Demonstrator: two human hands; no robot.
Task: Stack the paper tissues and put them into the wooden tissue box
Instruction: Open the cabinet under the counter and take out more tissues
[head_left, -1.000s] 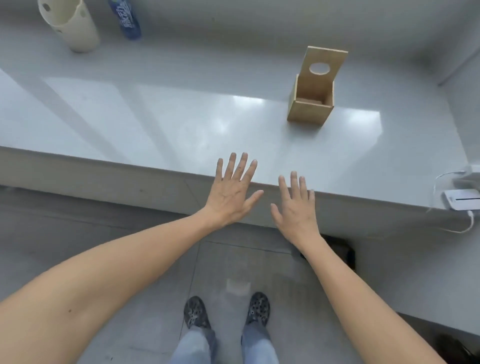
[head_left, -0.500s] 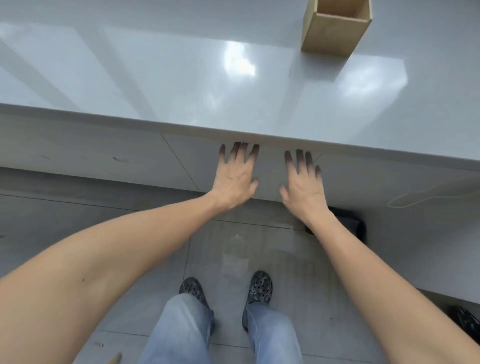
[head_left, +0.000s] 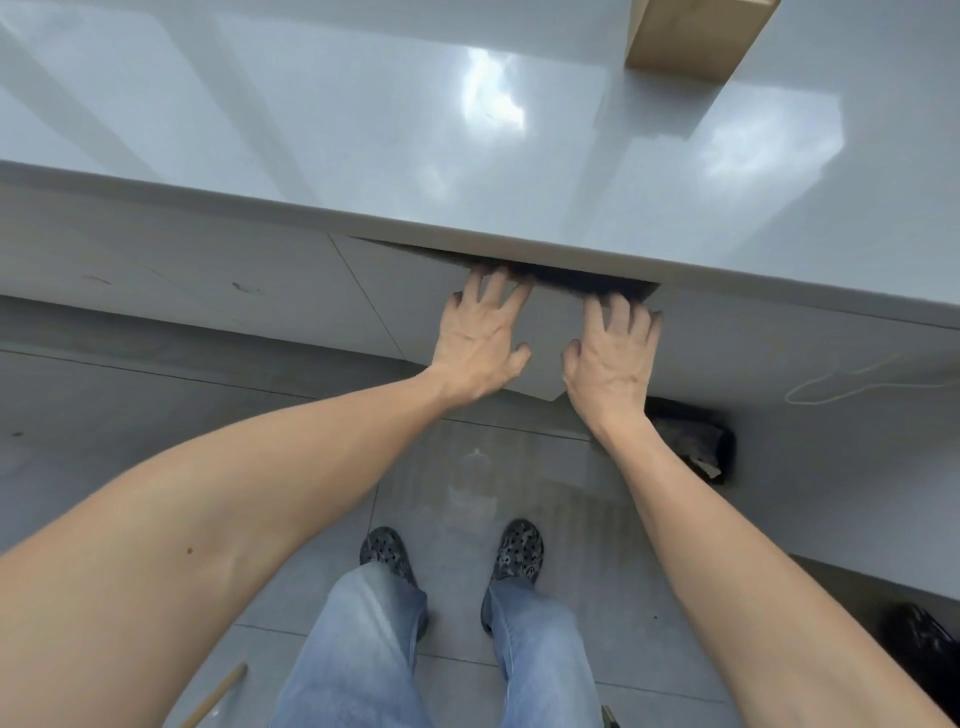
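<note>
The wooden tissue box stands on the white countertop at the far right, cut off by the top of the frame. No paper tissues are in sight. Below the counter's front edge, my left hand and my right hand lie side by side on a grey cabinet front panel. The fingers of both hands hook over its top edge. The panel is tilted out, and a dark gap shows behind its top. What is inside is hidden.
A black object sits on the floor by the cabinet, right of my right wrist. A white cable hangs on the cabinet face at the right. My feet stand on grey tiles; a wooden stick lies at the lower left.
My view has tipped down and closer. Both hands went from hovering at the counter edge to the panel below it, hooked over its top, and the panel has come outward.
</note>
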